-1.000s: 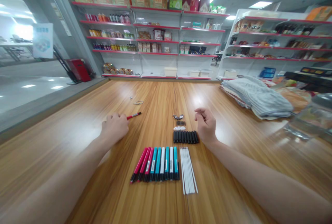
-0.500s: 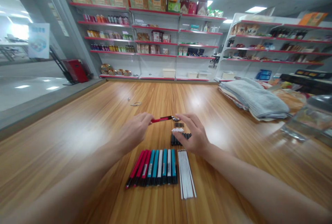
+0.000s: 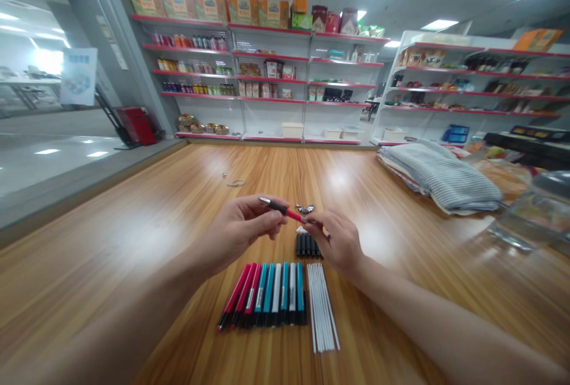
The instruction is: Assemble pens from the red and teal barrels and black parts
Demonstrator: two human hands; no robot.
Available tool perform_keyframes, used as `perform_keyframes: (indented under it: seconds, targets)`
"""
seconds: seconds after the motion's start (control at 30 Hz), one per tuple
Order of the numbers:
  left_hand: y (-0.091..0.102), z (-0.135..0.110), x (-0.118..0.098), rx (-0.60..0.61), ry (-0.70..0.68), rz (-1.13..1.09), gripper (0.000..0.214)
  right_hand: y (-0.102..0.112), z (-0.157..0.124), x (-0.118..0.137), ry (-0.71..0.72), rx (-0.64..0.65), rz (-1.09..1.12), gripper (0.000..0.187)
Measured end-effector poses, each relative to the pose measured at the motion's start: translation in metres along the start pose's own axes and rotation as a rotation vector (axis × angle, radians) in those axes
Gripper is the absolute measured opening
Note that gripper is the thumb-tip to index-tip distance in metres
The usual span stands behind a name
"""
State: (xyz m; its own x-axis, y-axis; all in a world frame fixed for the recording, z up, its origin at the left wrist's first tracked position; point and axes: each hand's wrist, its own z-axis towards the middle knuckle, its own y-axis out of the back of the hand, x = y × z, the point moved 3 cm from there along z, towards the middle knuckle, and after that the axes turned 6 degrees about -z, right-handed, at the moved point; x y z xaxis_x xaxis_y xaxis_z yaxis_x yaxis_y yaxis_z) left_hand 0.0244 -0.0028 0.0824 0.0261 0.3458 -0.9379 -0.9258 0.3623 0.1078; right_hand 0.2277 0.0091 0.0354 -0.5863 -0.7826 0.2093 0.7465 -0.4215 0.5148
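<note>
Both my hands hold one red pen (image 3: 285,212) with a black grip above the wooden table (image 3: 133,242). My left hand (image 3: 243,233) pinches its black front end, and my right hand (image 3: 336,242) pinches its red back end. Below them lies a row of several red, teal and white pen barrels (image 3: 267,296). Beside that row sit a bundle of white refills (image 3: 321,306) and a row of black caps (image 3: 306,245), partly hidden by my right hand. Small metal parts (image 3: 305,208) lie just beyond.
Folded striped cloth (image 3: 440,177) lies at the right of the table, with a clear jar (image 3: 534,207) nearer me. A small ring and a loop of wire (image 3: 235,182) lie farther back. Store shelves (image 3: 267,76) line the back wall.
My left hand carried the red pen from the left of the table to the middle and raised it. My right hand came over from the black caps and took its other end.
</note>
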Motion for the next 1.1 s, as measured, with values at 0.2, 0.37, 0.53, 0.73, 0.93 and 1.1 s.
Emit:
perform_keyframes:
  seconds: [0.2, 0.37, 0.53, 0.73, 0.93, 1.1]
  targets:
    - [0.010, -0.005, 0.005, -0.276, -0.400, 0.684, 0.018, -0.001, 0.000, 0.009, 0.027, 0.008, 0.028, 0.028]
    - [0.009, -0.012, 0.036, 0.006, -0.661, 1.197, 0.023, -0.005, -0.002, 0.013, 0.086, 0.139, 0.041, 0.029]
    - [0.009, -0.015, 0.045, 0.033, -0.713, 1.190, 0.034, -0.011, -0.002, 0.019, 0.104, 0.197, 0.027, 0.027]
    - [0.007, -0.016, 0.044, 0.071, -0.685, 1.151, 0.030, -0.012, -0.002, 0.017, 0.087, 0.157, 0.031, 0.018]
    - [0.019, -0.013, 0.052, -0.065, -0.550, 1.034, 0.026, -0.008, -0.002, 0.009, -0.050, 0.070, 0.049, 0.015]
    - [0.020, -0.013, 0.058, -0.078, -0.514, 0.993, 0.024, -0.008, -0.001, -0.002, -0.168, 0.059, 0.026, 0.018]
